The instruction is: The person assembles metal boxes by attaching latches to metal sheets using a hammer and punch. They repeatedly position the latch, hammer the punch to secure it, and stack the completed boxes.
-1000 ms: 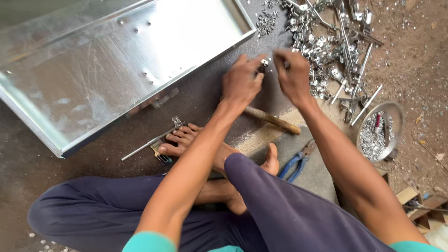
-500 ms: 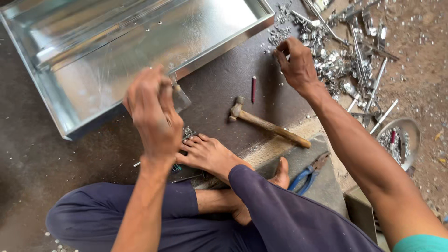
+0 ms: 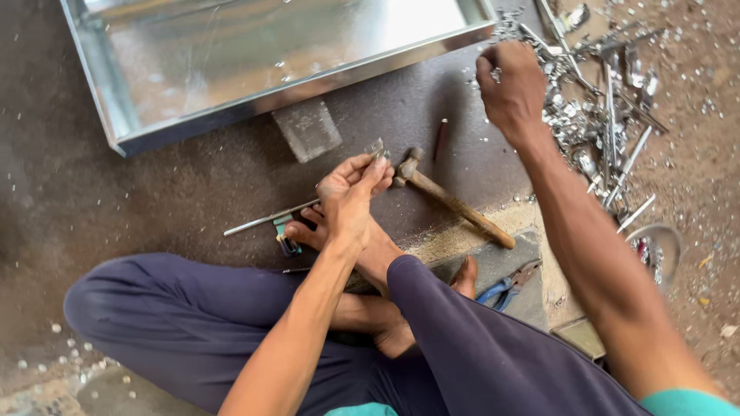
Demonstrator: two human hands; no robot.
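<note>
My left hand (image 3: 351, 196) is near my bare foot, its fingertips pinching a small shiny metal piece (image 3: 377, 148) just left of a hammer's head. The hammer (image 3: 447, 199), with a wooden handle, lies on the dark floor. My right hand (image 3: 510, 83) is closed in a fist above the edge of a heap of metal scraps (image 3: 597, 100); what it holds, if anything, is hidden. A large galvanised sheet-metal tray (image 3: 254, 100) lies at the top.
A thin metal rod (image 3: 266, 219) lies by my foot. A small red-brown punch (image 3: 439, 139) rests near the hammer. Blue-handled pliers (image 3: 509, 283) lie by my knee. A round tin (image 3: 655, 250) sits at right. A flat grey block (image 3: 308, 129) lies under the tray's edge.
My left hand came down from beside the tray to my foot, next to the hammer head. My right hand stayed by the scrap heap. The view shifted slightly.
</note>
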